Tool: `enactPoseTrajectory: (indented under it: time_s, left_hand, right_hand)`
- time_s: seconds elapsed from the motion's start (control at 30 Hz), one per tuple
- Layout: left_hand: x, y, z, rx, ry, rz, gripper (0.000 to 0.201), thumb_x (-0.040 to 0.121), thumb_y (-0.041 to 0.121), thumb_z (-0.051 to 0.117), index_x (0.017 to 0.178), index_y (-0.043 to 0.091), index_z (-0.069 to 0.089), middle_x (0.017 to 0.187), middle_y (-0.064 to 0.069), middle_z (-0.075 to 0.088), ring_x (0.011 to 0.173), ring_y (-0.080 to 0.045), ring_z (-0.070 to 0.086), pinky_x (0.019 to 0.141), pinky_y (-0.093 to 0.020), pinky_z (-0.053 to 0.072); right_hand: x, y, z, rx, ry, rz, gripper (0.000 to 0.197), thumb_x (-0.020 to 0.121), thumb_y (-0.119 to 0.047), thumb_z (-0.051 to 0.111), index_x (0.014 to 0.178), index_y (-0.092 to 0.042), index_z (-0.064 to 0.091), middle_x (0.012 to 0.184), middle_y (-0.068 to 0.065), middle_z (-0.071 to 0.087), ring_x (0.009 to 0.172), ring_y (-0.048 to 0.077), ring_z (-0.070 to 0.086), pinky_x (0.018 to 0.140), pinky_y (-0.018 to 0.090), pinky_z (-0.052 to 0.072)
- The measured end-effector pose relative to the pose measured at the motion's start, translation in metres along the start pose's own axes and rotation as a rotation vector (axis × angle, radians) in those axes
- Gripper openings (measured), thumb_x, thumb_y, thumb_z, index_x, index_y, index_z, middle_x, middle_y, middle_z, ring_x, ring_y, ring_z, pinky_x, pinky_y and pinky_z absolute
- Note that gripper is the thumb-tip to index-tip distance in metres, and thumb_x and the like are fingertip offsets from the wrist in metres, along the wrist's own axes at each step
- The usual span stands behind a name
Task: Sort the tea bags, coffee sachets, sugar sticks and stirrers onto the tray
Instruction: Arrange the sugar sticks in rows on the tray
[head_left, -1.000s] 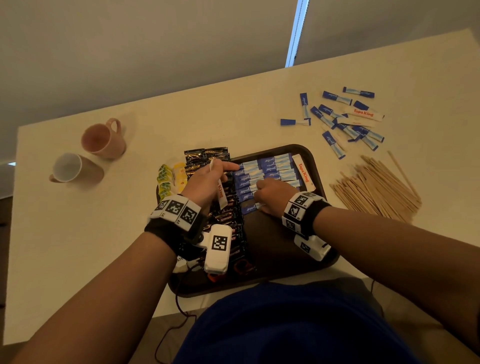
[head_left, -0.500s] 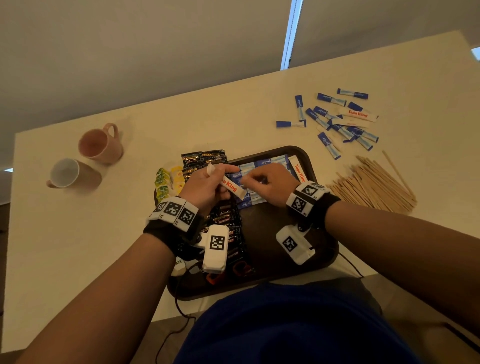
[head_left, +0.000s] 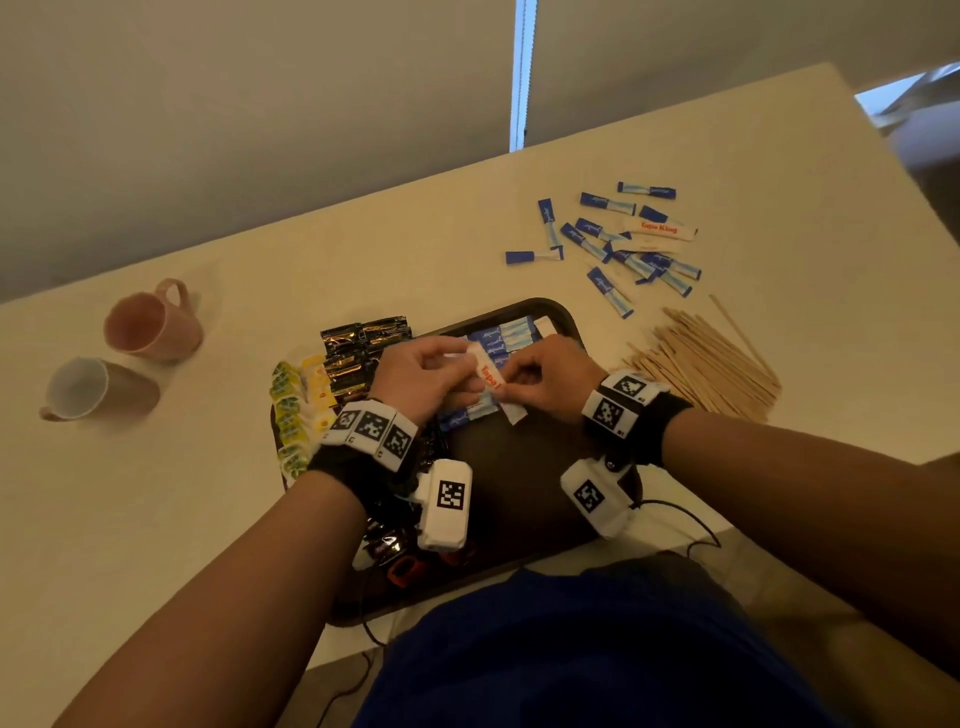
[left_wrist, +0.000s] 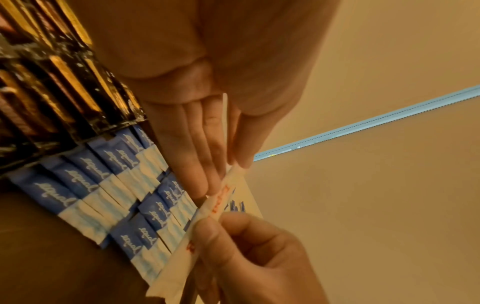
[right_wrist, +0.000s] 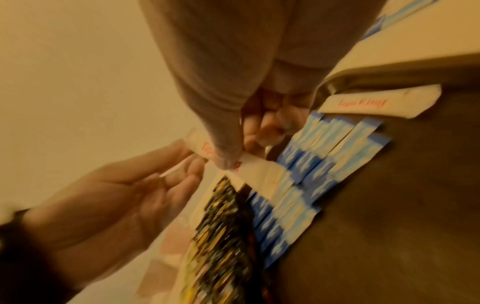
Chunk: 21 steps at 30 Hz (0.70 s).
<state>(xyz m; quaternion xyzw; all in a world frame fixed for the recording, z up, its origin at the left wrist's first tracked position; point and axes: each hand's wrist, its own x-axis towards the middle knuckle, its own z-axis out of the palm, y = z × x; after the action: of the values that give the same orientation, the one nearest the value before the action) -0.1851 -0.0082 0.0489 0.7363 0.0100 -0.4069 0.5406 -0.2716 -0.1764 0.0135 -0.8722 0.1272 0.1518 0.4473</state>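
Over the dark brown tray (head_left: 519, 467), my left hand (head_left: 457, 364) and right hand (head_left: 511, 382) both pinch a white sugar stick with red print (head_left: 488, 379), one at each end. In the left wrist view a second thin white stick (left_wrist: 225, 123) stands edge-on between my left thumb and fingers. On the tray lie rows of blue sugar sticks (head_left: 511, 332), black coffee sachets (head_left: 363, 343) and yellow-green tea bags (head_left: 291, 405). One more white stick (right_wrist: 376, 102) lies at the far end of the blue rows.
Loose blue sugar sticks (head_left: 613, 244) and a white one (head_left: 660, 228) are scattered on the table beyond the tray. A pile of wooden stirrers (head_left: 711, 364) lies to the tray's right. A pink mug (head_left: 150, 322) and a white mug (head_left: 88, 387) lie at the left.
My right hand has left the blue rows, risen and taken the free end of the white stick. My left hand has tipped that stick from upright to slanting across the tray.
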Motion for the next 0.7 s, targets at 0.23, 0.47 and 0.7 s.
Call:
enactPoseTrajectory:
  time_s: [0.23, 0.47, 0.7]
  left_hand:
    - [0.003, 0.005, 0.005, 0.03, -0.006, 0.003, 0.011, 0.096, 0.008, 0.061, 0.101, 0.014, 0.069, 0.093, -0.009, 0.074, 0.08, -0.02, 0.072, 0.077, -0.036, 0.061]
    - [0.004, 0.003, 0.002, 0.051, -0.007, -0.022, 0.012, 0.097, 0.008, 0.058, 0.103, 0.011, 0.069, 0.092, -0.01, 0.074, 0.08, -0.02, 0.072, 0.077, -0.036, 0.061]
    - [0.006, 0.005, 0.007, 0.039, 0.001, -0.04, 0.013, 0.097, 0.009, 0.058, 0.103, 0.012, 0.069, 0.093, -0.009, 0.074, 0.078, -0.017, 0.071, 0.074, -0.032, 0.06]
  right_hand:
    - [0.019, 0.051, -0.033, -0.301, 0.138, 0.398, 0.024, 0.085, -0.034, 0.073, 0.092, -0.011, 0.075, 0.092, 0.005, 0.071, 0.087, 0.02, 0.064, 0.076, 0.031, 0.053]
    - [0.03, 0.057, -0.029, -0.477, 0.079, 0.42, 0.025, 0.091, -0.031, 0.065, 0.107, -0.012, 0.063, 0.104, 0.01, 0.066, 0.095, 0.027, 0.062, 0.078, 0.034, 0.05]
    - [0.039, 0.059, -0.028, -0.585, 0.014, 0.369, 0.024, 0.095, -0.025, 0.058, 0.114, -0.011, 0.063, 0.109, 0.013, 0.064, 0.097, 0.029, 0.062, 0.076, 0.033, 0.049]
